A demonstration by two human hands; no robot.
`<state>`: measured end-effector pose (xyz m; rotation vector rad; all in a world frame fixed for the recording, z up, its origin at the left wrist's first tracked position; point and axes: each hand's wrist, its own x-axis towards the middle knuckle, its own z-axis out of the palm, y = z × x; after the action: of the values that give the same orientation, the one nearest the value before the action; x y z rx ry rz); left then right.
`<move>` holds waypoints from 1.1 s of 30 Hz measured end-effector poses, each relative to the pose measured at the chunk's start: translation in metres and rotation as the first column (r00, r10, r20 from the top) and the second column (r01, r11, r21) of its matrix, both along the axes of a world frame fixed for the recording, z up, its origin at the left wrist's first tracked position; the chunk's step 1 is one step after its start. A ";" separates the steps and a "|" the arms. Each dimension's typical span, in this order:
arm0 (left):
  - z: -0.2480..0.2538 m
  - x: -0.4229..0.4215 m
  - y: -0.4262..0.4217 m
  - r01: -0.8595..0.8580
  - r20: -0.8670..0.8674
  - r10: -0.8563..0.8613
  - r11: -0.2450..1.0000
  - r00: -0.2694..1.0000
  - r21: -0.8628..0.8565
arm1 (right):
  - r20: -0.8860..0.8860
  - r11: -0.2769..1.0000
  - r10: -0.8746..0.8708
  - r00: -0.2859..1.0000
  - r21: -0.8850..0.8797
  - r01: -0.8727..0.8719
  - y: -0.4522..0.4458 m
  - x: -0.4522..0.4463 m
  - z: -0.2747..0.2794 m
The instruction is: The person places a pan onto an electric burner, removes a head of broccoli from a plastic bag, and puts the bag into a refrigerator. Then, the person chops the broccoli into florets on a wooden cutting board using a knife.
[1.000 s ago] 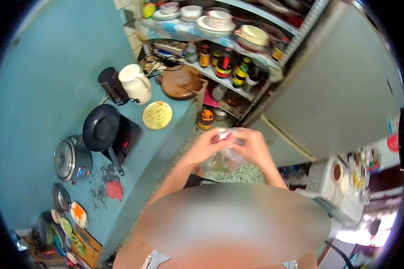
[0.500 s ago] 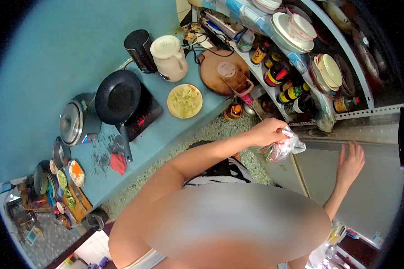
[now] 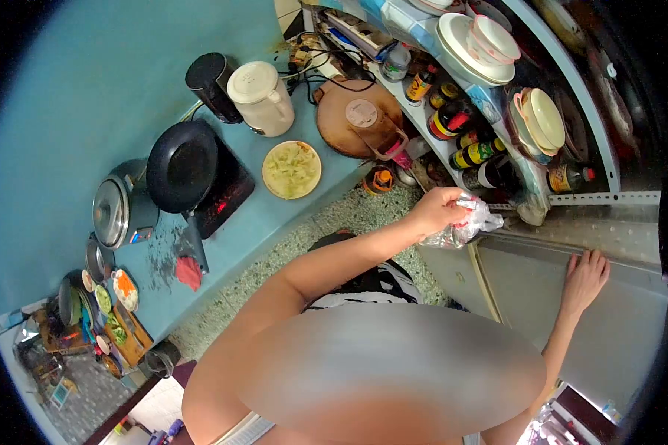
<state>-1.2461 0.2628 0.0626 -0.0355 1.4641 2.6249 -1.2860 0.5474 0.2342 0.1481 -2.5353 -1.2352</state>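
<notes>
Our left hand [image 3: 436, 212] grips a plastic bag [image 3: 471, 225]; our right hand [image 3: 585, 280], spread, seemingly works the fridge door [image 3: 525, 283], needing purchase

Soft light, fisheye curvature, blackened corners

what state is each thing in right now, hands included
Left hand: closed on the plastic bag
Plastic bag: crumpled, held up
Right hand: open, at the grey fridge
Grey fridge: open or shut, cannot tell
Cooker: red display lit
Frying pan: uncovered, looks empty
Pot: lid on
Plate: holding chopped greens
White jug: lid on
Red cloth: crumpled
</notes>
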 end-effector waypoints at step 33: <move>0.123 -0.050 0.188 0.522 -0.099 -0.513 0.830 0.853 0.196 | -0.338 0.933 0.263 0.904 -0.150 -0.327 -0.005 0.226 -0.032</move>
<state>-1.2964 0.4510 0.1857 0.3890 1.0000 2.3136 -1.0603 0.5419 0.2019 0.2584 -2.2407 -0.8044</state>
